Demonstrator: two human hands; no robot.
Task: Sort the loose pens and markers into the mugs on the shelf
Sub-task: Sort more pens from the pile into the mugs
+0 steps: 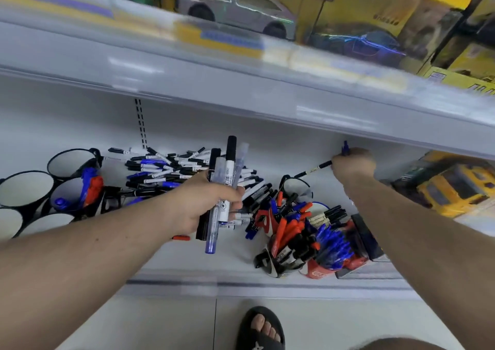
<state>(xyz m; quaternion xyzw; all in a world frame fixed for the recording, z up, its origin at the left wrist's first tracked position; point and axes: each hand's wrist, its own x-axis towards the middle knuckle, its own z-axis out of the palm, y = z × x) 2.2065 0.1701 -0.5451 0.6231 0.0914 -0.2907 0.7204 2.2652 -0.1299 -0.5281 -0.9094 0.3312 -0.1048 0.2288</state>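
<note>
Markers: about four gripped in left hand; right hand pinches two pens.

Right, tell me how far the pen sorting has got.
Partly done. Mugs on the right already hold red, black and blue pens. Left hand holds a bundle of markers; right hand holds a thin pen. The loose pile remains, and several left mugs stand empty.

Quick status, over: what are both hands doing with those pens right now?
Left hand grips a bunch of markers. Right hand holds a black pen and a blue one, over the mugs. Loose pile unsorted. Nothing in the way.
</note>
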